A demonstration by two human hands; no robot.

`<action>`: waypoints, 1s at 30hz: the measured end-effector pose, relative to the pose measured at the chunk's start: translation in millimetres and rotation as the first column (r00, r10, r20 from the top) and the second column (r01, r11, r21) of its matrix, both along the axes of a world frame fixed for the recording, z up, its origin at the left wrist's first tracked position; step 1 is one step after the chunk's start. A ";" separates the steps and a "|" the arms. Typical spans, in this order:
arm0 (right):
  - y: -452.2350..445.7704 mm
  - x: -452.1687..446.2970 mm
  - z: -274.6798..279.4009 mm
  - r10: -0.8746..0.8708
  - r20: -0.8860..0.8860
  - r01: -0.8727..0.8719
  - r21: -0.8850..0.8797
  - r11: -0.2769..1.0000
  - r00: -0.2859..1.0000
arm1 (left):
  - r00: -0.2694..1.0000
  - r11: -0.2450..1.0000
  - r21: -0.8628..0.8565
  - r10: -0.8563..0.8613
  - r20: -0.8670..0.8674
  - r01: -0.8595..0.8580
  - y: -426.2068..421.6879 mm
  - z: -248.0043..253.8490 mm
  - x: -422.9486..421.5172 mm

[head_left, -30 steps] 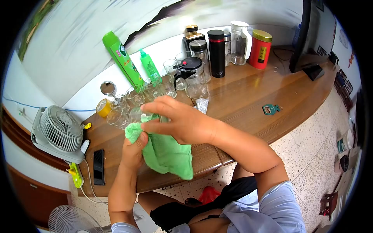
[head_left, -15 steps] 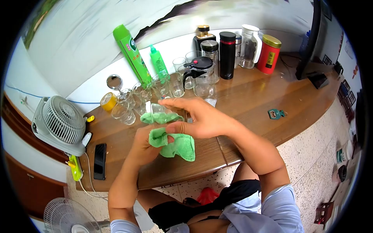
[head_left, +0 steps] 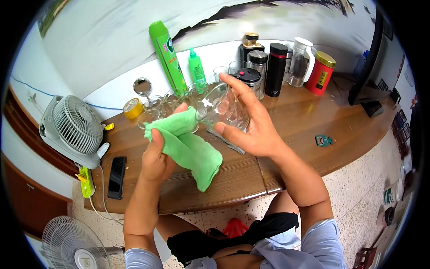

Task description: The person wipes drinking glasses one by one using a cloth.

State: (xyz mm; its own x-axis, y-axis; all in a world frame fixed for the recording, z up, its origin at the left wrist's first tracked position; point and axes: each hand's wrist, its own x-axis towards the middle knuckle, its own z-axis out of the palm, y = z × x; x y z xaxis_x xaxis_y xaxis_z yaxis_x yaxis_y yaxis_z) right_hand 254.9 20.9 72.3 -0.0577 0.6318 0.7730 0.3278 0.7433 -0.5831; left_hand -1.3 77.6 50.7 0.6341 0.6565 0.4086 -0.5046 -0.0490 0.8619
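Observation:
My left hand (head_left: 156, 157) grips a green cloth (head_left: 190, 145) between thumb and fingers, and the cloth hangs down over the table's front part. In my right hand (head_left: 255, 123) is a clear drinking glass (head_left: 224, 105), held tilted with its mouth toward the cloth. Thumb and fingers of that hand lie on either side of the glass. The cloth's upper end is next to the rim. Behind my hands several clear glasses (head_left: 154, 105) stand on the table, partly hidden. A black-lidded glass teapot (head_left: 249, 77) is behind the held glass.
Along the wall stand a green spray can (head_left: 168, 58), a green bottle (head_left: 196, 67), a black flask (head_left: 276, 69), a white-lidded pitcher (head_left: 300, 62) and a red tin (head_left: 320, 74). A fan (head_left: 78, 125) and phone (head_left: 117, 177) are left, a bottle opener (head_left: 323, 141) right.
The glass, earlier amid the cloth between my hands, now shows in my right hand, raised and apart from my left hand. The cloth now hangs from my left hand. The view has shifted.

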 end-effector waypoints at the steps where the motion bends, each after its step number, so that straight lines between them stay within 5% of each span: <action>1: -0.1 -5.2 -3.9 0.030 -0.076 -0.033 -0.038 0.999 0.997 | 0.997 0.996 -0.067 -0.049 0.064 0.053 -9.4 2.3 6.4; 3: -2.3 -22.3 -13.7 0.092 -0.230 -0.119 -0.106 0.987 0.969 | 0.990 0.983 -0.146 -0.102 0.097 0.115 -16.1 3.3 8.7; 7: -1.2 -27.4 -12.5 -0.138 -0.195 0.110 -0.146 0.983 0.971 | 0.989 0.975 -0.162 -0.149 0.021 0.151 -9.4 3.5 2.0; 11: -1.6 -18.8 -12.1 -0.366 0.122 0.370 -0.009 0.929 0.922 | 0.960 0.956 -0.105 -0.279 -0.023 0.275 -2.1 -2.8 -2.2; 13: 0.2 -24.7 -13.6 -0.333 0.071 0.334 0.002 0.943 0.940 | 0.969 0.962 -0.140 -0.242 -0.054 0.233 -12.5 -1.6 0.9; 16: -7.2 -30.0 -9.6 -0.327 0.097 0.334 -0.063 0.941 0.940 | 0.858 0.999 -0.044 -0.024 -0.514 0.001 0.6 -0.9 -0.3; 19: -13.6 -33.0 -5.6 -0.285 0.092 0.295 -0.134 0.946 0.954 | 0.864 0.889 0.440 0.318 -0.390 -0.128 -8.8 -1.2 9.2; 30: -15.4 -41.6 -19.3 -0.206 0.299 0.170 0.144 0.975 0.932 | 0.982 0.954 0.273 0.158 -0.103 -0.125 -10.0 -33.7 22.7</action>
